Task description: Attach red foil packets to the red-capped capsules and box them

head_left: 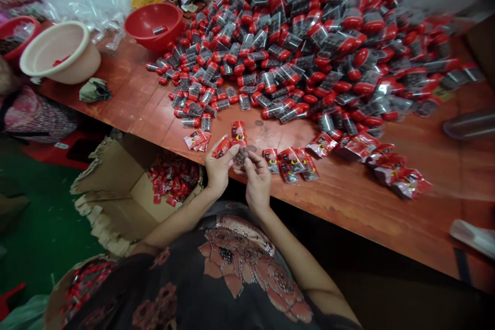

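The left hand is curled, its fingers pinching a red foil sachet; the right hand sits just beside it, its fingertips pinching a clear tube of dark beads; a red-and-black sachet stands upright directly above that tube, though whether the two are joined is hard to tell. Both hands are raised over the near edge of the wooden counter, above a dark floral top; below that edge, to the left, an open cardboard box holds a heap of red sachets; a round basket lower down also holds red packets.

On the counter, a small cluster of filled sachets lies just left of the hands; another lies just right, and a looser line runs farther right; beyond them spreads a large pile of clear, red-capped tubes. Farther left, a red basin holds a single tube; a pale pink basin holds a few red bits; a second red basin holds dark contents.
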### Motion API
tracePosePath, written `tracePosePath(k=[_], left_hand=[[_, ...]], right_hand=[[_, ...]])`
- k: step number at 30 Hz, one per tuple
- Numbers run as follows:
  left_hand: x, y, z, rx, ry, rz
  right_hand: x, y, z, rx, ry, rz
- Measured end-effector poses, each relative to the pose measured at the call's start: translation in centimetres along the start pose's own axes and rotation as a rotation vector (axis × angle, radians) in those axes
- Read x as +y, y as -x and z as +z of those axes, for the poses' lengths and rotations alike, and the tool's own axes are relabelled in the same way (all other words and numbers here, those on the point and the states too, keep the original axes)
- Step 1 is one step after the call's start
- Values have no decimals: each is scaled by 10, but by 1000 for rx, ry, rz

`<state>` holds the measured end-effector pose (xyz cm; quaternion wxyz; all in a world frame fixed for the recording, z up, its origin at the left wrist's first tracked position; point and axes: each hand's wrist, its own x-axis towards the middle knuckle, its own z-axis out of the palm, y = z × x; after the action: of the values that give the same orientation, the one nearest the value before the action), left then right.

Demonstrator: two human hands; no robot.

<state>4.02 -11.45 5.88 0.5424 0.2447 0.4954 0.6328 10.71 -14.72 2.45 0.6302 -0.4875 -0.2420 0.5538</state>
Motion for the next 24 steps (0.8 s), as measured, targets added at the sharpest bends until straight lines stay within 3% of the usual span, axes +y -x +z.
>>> tracePosePath(k=[7,13,20,24], left_hand=[[-5,-7,-4,-79,69,-122],[-2,-33,-24,-17,128,-316],[11,-31,-21,-324,-47,-373],[13,-30,-22,-346,-102,-340]], right_hand=[[-11,-18,-14,-94,150,-51],[-25,-26,-27,-237,-95,236],[-16,-15,-18,-342,-48,281],[-11,-10,-19,-318,59,181]])
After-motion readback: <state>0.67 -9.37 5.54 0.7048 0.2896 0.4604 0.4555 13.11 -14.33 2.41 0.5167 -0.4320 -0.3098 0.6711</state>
